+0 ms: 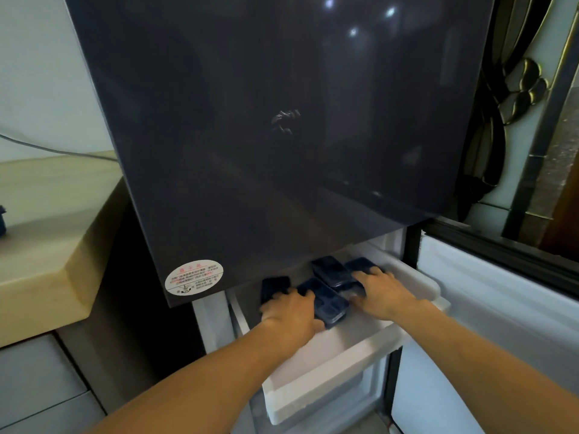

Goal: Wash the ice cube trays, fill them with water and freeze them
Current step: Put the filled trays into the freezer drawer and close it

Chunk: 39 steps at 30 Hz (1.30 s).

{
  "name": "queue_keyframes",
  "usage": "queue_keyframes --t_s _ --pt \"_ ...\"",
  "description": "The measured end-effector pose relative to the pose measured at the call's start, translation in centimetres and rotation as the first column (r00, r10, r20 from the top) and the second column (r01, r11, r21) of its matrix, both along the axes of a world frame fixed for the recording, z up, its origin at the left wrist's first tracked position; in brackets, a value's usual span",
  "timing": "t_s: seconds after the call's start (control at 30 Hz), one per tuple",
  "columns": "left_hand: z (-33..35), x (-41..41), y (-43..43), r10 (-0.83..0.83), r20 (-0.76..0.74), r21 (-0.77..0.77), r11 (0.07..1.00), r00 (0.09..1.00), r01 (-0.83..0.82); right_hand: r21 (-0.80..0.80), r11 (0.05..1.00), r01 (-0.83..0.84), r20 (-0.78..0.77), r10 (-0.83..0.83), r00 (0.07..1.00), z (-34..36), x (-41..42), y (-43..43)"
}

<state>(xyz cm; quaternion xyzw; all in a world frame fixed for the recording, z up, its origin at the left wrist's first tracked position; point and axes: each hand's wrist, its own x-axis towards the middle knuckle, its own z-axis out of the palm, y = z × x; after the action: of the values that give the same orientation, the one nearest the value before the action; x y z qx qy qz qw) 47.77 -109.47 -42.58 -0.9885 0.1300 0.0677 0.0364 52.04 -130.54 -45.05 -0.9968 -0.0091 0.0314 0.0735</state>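
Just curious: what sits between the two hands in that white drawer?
Head view: a dark blue plastic ice cube tray lies between left hand and right hand.

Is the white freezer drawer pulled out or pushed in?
Pulled out. The white drawer sticks out below the dark fridge door, and the left hand and right hand reach the ice cube trays inside it.

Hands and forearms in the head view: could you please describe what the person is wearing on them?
Nothing visible: the left hand and right hand are ungloved; the left forearm and right forearm are uncovered to the picture's edge, with no sleeve, watch or bracelet.
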Motion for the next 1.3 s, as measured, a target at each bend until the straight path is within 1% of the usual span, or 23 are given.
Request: queue_keyframes --t_s 0.07,0.2,0.27,0.33,0.4,0.5,0.7,0.8,0.9,1.0,1.03,1.1,1.2,1.3 --pt "0.0 0.5 -0.3 0.015 0.005 0.023 1.000 1.000 -0.016 0.003 1.000 -0.020 0.005 0.020 1.000 -0.3 0.8 0.2" --pt "-0.6 1.4 -1.1 0.100 -0.024 0.073 0.993 0.995 -0.098 0.014 0.997 -0.075 0.004 0.075 0.997 -0.9 2.3 0.3" --pt "-1.1 1.7 -1.6 0.140 0.016 0.112 0.984 0.990 -0.141 0.015 0.995 -0.094 0.004 0.094 0.996 -1.0 2.9 0.3" --pt "-1.4 2.2 -1.8 0.157 0.078 0.118 0.979 0.984 -0.166 0.011 0.995 -0.102 0.003 0.102 0.995 -0.9 3.5 0.2" --pt "-1.5 2.9 -1.7 0.137 0.136 0.136 0.979 0.981 -0.155 0.001 0.993 -0.118 -0.002 0.118 0.993 -0.9 3.9 0.0" --pt "-1.4 4.0 -1.2 0.090 0.196 0.215 0.968 0.976 -0.132 -0.003 0.990 -0.141 -0.008 0.141 0.990 -1.1 4.3 -0.2" --pt "-1.2 5.8 -1.1 0.083 0.205 0.288 0.947 0.975 -0.141 -0.007 0.987 -0.159 -0.031 0.159 0.987 -1.0 4.5 -0.1" --pt "-1.2 6.1 -1.4 0.077 0.223 0.273 0.952 0.972 -0.138 -0.005 0.988 -0.152 -0.008 0.152 0.988 -0.7 4.1 -0.2" --pt "-1.3 5.8 -1.9 0.050 0.283 0.238 0.964 0.958 -0.121 0.027 0.987 -0.157 0.120 0.153 0.981 -0.5 3.5 -0.1" --pt "-1.5 5.1 -1.9 0.066 0.272 0.165 0.980 0.960 -0.114 -0.022 0.985 -0.171 0.189 0.172 0.967 -0.5 3.0 -0.3" --pt "-1.5 4.9 -1.7 0.076 0.257 0.145 0.983 0.963 -0.116 -0.022 0.985 -0.168 0.196 0.169 0.966 -0.6 3.0 -0.3" --pt "-1.6 4.6 -1.1 0.072 0.239 0.134 0.985 0.968 -0.106 0.029 0.985 -0.167 0.176 0.160 0.971 -0.6 3.0 -0.4" --pt "-2.0 4.5 -0.1 0.044 0.285 0.170 0.981 0.958 -0.096 0.067 0.978 -0.197 0.117 0.189 0.975 -0.9 2.9 -0.2" --pt "-1.9 4.7 0.6 0.042 0.327 0.168 0.980 0.944 -0.102 0.063 0.978 -0.197 0.096 0.191 0.977 -0.8 2.4 -0.1"
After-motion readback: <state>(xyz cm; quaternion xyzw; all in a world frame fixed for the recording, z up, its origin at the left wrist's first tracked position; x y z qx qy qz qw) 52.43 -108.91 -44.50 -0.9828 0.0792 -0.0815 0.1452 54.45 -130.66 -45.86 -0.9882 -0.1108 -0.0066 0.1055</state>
